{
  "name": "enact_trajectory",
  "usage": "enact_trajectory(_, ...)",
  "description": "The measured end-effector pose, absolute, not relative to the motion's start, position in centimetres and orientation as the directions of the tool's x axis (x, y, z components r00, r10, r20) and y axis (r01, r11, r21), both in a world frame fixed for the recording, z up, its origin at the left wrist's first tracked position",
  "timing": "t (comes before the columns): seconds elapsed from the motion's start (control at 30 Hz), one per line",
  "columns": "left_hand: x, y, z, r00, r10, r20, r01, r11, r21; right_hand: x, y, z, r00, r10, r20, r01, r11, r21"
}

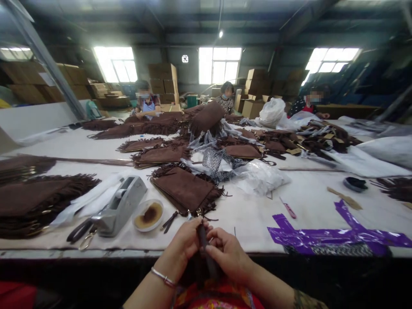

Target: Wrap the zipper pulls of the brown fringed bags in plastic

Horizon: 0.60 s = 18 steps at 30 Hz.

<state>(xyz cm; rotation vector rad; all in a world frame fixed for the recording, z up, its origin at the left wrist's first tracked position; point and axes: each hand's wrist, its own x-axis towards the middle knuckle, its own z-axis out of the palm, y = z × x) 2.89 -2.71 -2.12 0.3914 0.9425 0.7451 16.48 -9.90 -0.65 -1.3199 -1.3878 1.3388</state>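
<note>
A brown fringed pouch (185, 189) lies flat at the table's near edge, with a zip along its side and a tassel pull (170, 222) hanging from it. My left hand (185, 240) pinches the upper end of a dark brown strap (202, 238), close to the metal ring at the pouch's lower corner. Lower down, my right hand (228, 253) has its fingers closed around the same strap. The strap hangs over the table edge toward my lap. Whether its end is clipped to the ring is hidden by my fingers.
To the left stand a grey tape dispenser (124, 206), a dish of yellowish paste (148, 215) and stacked pouches (38, 201). Right lie a pink cutter (289, 209), a brush (346, 198) and purple tape (337, 236). Plastic wrap (257, 177) and more pouches lie beyond. Several people sit across.
</note>
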Motion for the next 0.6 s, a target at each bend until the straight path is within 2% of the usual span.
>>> enact_trajectory(0.1, 2.0, -1.6, -2.9, 0.356, 0.752, -0.555, -0.436, 0.659, 0.613, 18.3, -5.8, 0.1, -0.087, 0.994, 0.06, 0.373, 0.089, -0.923)
enact_trajectory(0.17, 1.3, -1.5, -3.3, 0.404, 0.761, -0.507, -0.398, 0.645, 0.652, 20.8, -1.1, 0.9, 0.053, 0.966, 0.251, 0.604, 0.17, -0.779)
enact_trajectory(0.2, 1.0, -1.6, -3.5, 0.423, 0.766, -0.484, -0.389, 0.636, 0.667, 22.1, 1.5, 1.3, 0.068, 0.949, 0.307, 0.735, 0.16, -0.659)
enact_trajectory(0.27, 0.6, -1.9, -3.6, 0.436, 0.768, -0.469, -0.382, 0.629, 0.677, 24.4, 6.6, 1.9, 0.047, 0.96, 0.275, 0.951, 0.041, -0.306)
enact_trajectory(0.37, 0.5, -2.1, -3.7, 0.436, 0.761, -0.48, -0.372, 0.638, 0.674, 26.2, 12.8, 2.2, 0.069, 0.971, 0.228, 0.987, -0.033, -0.156)
enact_trajectory(0.6, 0.8, -2.0, -3.5, 0.439, 0.757, -0.485, -0.351, 0.641, 0.683, 27.0, 17.9, 0.3, 0.091, 0.985, 0.15, 0.996, -0.093, 0.005)
